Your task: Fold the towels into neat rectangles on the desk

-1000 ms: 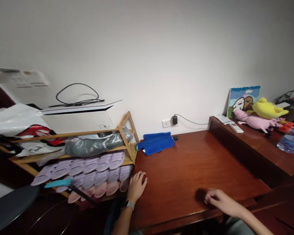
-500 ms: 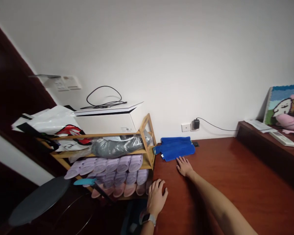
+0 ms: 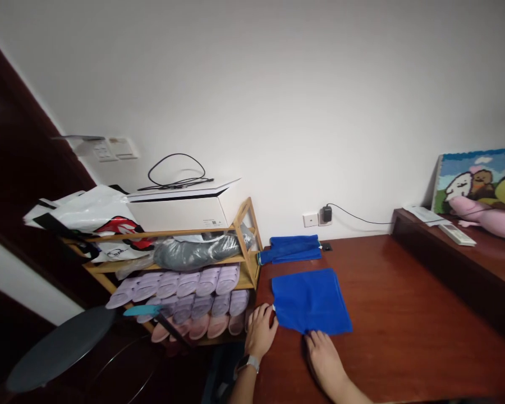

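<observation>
Since the last view, the single blue bundle has become two pieces. A square blue cloth [image 3: 309,300] now lies flat at the left end of the red-brown wooden desk [image 3: 408,342], near the front edge, while a folded blue strip [image 3: 290,249] sits at the desk's back edge, its long axis running along the wall. The square has no clear long axis (its edges sit slightly askew to the desk). The left hand [image 3: 258,331] curls against the cloth's left edge, grip undetermined. The right hand [image 3: 325,359] lies open, fingertips touching the cloth's near edge, holding nothing visible.
</observation>
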A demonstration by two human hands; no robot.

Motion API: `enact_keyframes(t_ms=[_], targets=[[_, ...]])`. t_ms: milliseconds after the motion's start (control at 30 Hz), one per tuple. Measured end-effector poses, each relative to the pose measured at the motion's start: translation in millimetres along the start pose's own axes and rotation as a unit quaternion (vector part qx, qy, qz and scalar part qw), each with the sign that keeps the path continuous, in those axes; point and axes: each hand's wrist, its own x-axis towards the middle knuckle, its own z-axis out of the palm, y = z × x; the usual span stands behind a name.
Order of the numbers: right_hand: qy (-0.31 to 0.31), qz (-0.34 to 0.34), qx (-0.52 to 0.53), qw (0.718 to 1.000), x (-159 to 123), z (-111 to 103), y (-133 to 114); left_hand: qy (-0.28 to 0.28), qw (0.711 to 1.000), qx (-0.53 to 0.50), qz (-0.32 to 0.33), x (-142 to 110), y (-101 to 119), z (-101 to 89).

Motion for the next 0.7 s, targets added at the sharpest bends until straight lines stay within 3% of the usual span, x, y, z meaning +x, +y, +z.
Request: enact_keyframes(t_ms=[100, 267, 400, 467, 533, 633, 700], targets=[[0.001, 0.02, 0.025, 0.999, -44, -18, -4, 0.002, 1.0, -0.001, 0.007, 4, 2, -7.0], [-0.022, 0.061, 0.034, 0.997, -68, -67, 17, 0.005, 0.999, -0.015, 0.034, -1, 23, -23.0], [-0.006, 0.072, 0.067, 0.995, -79, -97, 48, 0.0, 0.993, -0.035, 0.112, -26, 82, -31.3], [-0.001, 0.067, 0.093, 0.993, -84, -109, 62, -0.036, 0.983, -0.049, 0.174, -39, 122, -31.3], [-0.016, 0.075, 0.116, 0.99, -86, -119, 75, -0.088, 0.975, -0.056, 0.196, -48, 156, -27.6], [-0.016, 0.123, 0.174, 0.977, -87, -129, 95, -0.129, 0.978, -0.087, 0.14, -51, 187, -17.3], [0.031, 0.164, 0.238, 0.957, -84, -132, 112, -0.124, 0.975, -0.168, 0.071, -46, 193, -10.7]])
